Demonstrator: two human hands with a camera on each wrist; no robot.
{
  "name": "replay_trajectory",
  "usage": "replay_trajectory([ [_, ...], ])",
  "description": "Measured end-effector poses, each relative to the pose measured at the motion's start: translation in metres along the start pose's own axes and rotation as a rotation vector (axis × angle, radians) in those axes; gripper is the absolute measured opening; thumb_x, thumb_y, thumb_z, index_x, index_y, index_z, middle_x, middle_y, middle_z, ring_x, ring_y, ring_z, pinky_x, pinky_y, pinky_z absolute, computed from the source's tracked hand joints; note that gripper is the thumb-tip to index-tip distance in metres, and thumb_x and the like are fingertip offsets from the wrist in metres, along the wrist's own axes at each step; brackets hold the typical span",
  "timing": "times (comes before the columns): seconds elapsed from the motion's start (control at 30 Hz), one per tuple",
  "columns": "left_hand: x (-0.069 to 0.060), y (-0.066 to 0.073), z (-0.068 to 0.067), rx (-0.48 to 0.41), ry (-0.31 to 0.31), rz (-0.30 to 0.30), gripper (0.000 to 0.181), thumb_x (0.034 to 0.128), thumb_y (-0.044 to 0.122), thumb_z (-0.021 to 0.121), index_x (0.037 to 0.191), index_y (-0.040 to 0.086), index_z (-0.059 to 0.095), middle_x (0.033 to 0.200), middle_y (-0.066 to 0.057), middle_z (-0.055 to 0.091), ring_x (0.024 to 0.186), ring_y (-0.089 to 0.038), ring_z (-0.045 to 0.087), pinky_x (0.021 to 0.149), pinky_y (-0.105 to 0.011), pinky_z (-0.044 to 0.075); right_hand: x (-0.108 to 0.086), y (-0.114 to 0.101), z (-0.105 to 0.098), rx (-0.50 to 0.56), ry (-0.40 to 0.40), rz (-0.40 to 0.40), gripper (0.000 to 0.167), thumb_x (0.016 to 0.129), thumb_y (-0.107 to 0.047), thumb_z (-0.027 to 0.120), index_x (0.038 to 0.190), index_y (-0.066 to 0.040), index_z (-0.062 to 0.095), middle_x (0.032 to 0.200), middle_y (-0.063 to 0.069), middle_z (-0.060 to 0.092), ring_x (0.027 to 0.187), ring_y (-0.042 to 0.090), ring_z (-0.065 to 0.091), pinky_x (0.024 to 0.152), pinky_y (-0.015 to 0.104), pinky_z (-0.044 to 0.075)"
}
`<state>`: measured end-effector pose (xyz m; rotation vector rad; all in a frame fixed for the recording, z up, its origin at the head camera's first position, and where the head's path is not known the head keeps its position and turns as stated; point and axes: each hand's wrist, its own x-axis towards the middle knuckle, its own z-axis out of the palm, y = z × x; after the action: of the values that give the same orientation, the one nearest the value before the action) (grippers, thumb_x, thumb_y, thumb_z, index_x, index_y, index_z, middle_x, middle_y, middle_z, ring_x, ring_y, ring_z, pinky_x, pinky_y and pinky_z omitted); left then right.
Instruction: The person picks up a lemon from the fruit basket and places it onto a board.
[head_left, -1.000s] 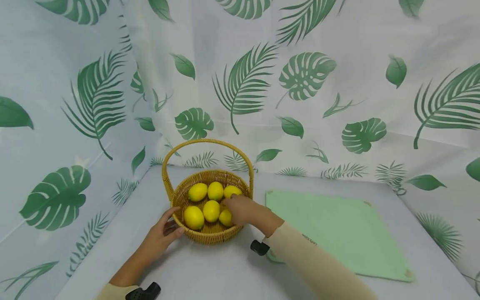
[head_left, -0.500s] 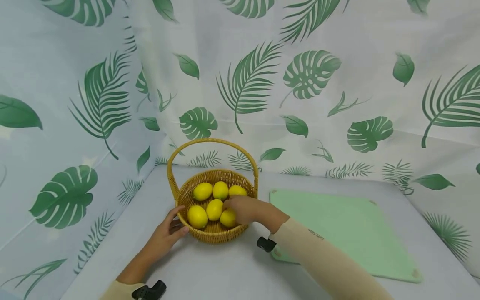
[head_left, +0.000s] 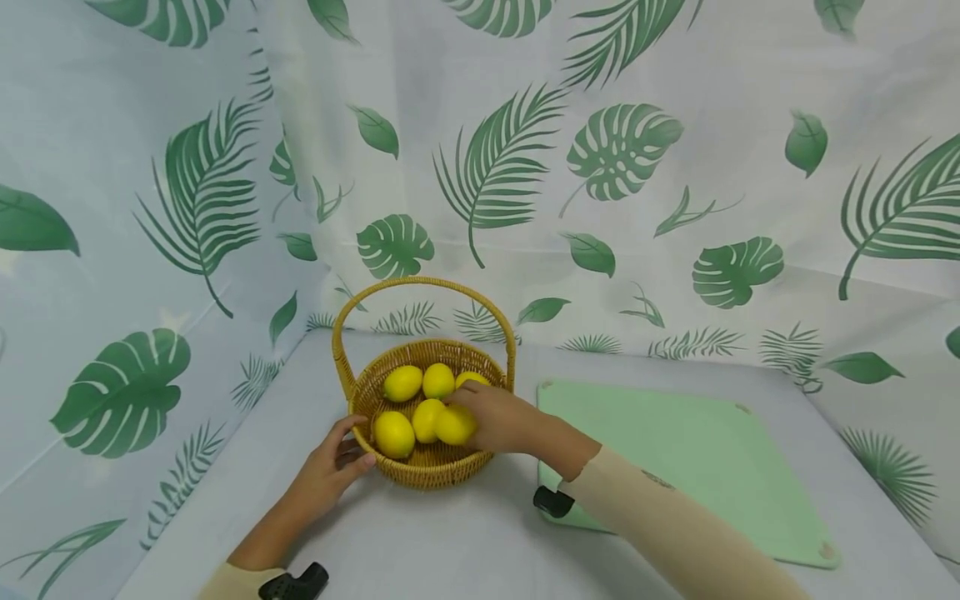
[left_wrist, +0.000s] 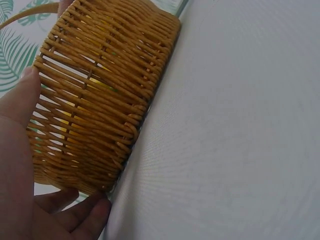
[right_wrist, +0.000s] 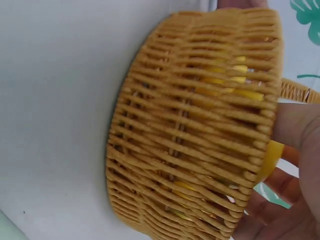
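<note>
A round woven basket (head_left: pixel 431 477) with a tall arched handle stands on the table, several lemons (head_left: pixel 394 434) inside. My left hand (head_left: pixel 324 475) holds the basket's left side. In the left wrist view its thumb lies at the rim and the other fingers (left_wrist: pixel 92 217) reach round the wicker wall (left_wrist: pixel 100 95). Over the basket's right rim reaches my right hand (head_left: pixel 501 419), gripping a lemon (head_left: pixel 454 425) at the right end of the front row. Through the right wrist view, wicker hides much of that lemon (right_wrist: pixel 271 161); another lemon behind the hand is partly covered.
A light green cutting board (head_left: pixel 675 467) lies flat to the right of the basket, partly under the right forearm. Leaf-printed cloth (head_left: pixel 622 275) hangs behind and along the left. The table's white cover (head_left: pixel 420 550) extends in front of the basket.
My right hand has moved from between the right-side lemons to the front one, which now sits slightly higher and tilted in its grip. The left hand keeps its place on the basket.
</note>
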<state>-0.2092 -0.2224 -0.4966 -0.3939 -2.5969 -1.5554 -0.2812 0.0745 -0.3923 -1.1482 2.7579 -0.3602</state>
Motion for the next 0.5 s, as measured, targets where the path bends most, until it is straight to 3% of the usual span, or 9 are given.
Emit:
replay_trajectory([
  [0.27,0.003,0.0,0.001,0.021,0.01,-0.005,0.062,0.0942,0.031,0.067,0.146,0.019,0.034,0.142,-0.022,0.044,0.119,-0.036,0.055,0.094,-0.046,0.048,-0.014,0.0,-0.006,0.013,0.094,-0.057,0.062,0.079,-0.019,0.078,0.137,-0.018,0.054,0.129,-0.003,0.053,0.112,0.015,0.053,0.095,0.035,0.047],
  [0.5,0.002,-0.001,0.0,0.016,0.008,-0.02,0.065,0.0942,0.032,0.067,0.148,0.018,0.032,0.144,-0.022,0.042,0.119,-0.036,0.054,0.095,-0.045,0.048,-0.026,0.003,-0.011,0.014,0.146,-0.103,0.06,0.079,-0.018,0.081,0.133,-0.017,0.057,0.127,-0.002,0.052,0.111,0.016,0.054,0.093,0.034,0.048],
])
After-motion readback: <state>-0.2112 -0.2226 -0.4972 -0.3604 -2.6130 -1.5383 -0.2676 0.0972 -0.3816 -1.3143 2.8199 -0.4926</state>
